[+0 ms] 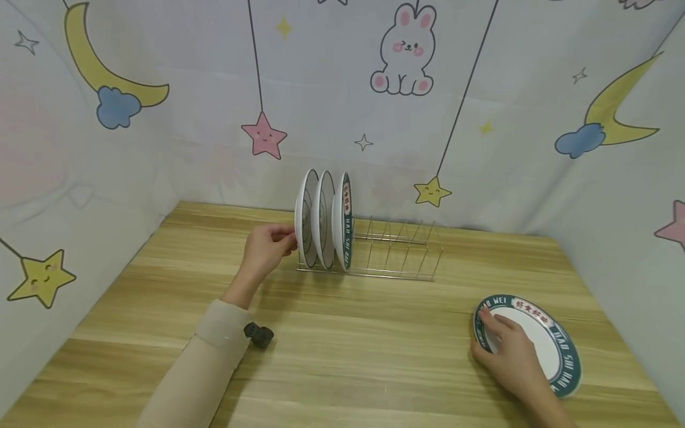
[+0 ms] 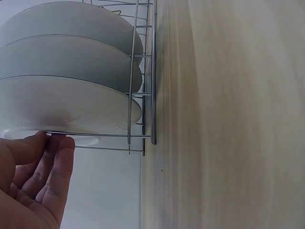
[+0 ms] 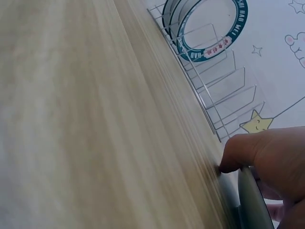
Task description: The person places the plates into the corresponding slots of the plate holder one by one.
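Note:
Three plates stand upright in the left part of a wire dish rack (image 1: 396, 275). The rightmost plate (image 1: 347, 232) shows a green rim with lettering. My left hand (image 1: 264, 249) is at the rack's left end; in the left wrist view, its thumb and fingers (image 2: 61, 176) pinch the end wire beside the outermost plate (image 2: 71, 105). Off to the right, my right hand (image 1: 511, 356) grips a green-rimmed white plate (image 1: 568, 356) by its left edge. The right wrist view shows this plate (image 3: 255, 202) nearly edge-on, close to the tabletop; whether it touches is unclear.
Several wire slots in the rack's right part hold no plates. A small black object (image 1: 259, 336) is by the left sleeve (image 1: 214, 339). Behind the wooden table (image 1: 342, 368) hangs a printed cloth (image 1: 332, 83), with more cloth at both sides.

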{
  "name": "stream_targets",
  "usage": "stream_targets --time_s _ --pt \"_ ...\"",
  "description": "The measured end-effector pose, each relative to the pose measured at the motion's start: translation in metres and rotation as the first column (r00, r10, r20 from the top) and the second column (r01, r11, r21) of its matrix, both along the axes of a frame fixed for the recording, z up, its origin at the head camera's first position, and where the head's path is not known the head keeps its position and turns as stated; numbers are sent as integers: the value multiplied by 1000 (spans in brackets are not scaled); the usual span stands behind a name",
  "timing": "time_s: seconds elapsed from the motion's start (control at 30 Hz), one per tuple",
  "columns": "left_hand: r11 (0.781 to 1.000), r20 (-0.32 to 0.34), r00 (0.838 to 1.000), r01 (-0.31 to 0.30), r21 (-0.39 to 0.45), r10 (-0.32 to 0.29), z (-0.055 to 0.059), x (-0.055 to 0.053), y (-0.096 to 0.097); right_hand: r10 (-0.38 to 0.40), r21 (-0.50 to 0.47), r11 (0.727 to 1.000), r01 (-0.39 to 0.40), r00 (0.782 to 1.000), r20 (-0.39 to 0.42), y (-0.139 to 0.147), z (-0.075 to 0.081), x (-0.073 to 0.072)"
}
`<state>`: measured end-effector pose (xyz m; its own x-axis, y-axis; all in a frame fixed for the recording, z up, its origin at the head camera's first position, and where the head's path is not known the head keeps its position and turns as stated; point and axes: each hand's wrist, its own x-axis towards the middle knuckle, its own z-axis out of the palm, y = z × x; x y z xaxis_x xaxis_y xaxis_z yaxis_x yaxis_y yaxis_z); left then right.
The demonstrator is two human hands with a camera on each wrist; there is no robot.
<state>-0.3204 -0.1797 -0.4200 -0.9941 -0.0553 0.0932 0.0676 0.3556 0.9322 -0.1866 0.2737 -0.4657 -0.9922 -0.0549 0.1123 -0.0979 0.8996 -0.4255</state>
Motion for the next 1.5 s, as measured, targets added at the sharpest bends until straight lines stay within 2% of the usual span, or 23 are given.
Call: stream_targets --time_s 0.3,0.43,0.67,0.87,1.27,1.33,1.5 --pt "1000 7 1000 2 -8 -2 0 1 -1 -31 7 999 32 993 -117 -4 -1 1" --pt "1000 7 1000 5 -6 -5 0 1 -1 -41 5 999 43 981 -188 -7 1 1" --pt "1000 14 1000 13 2 -13 2 1 -1 -62 -13 998 61 935 -350 -14 7 3" --pt "1000 11 1000 17 -1 -17 1 2 -1 -107 -45 994 97 913 -394 -17 21 2" --pt "1000 -1 1000 21 7 -21 -1 2 -2 -121 -189 982 14 814 -568 -28 45 -4" --pt "1000 -3 1000 23 8 -23 -1 2 -2 -130 -214 977 3 802 -583 -30 50 -5" --pt "1000 -10 1000 27 9 -26 0 2 -2 -192 -270 962 33 784 -590 -37 61 -9"
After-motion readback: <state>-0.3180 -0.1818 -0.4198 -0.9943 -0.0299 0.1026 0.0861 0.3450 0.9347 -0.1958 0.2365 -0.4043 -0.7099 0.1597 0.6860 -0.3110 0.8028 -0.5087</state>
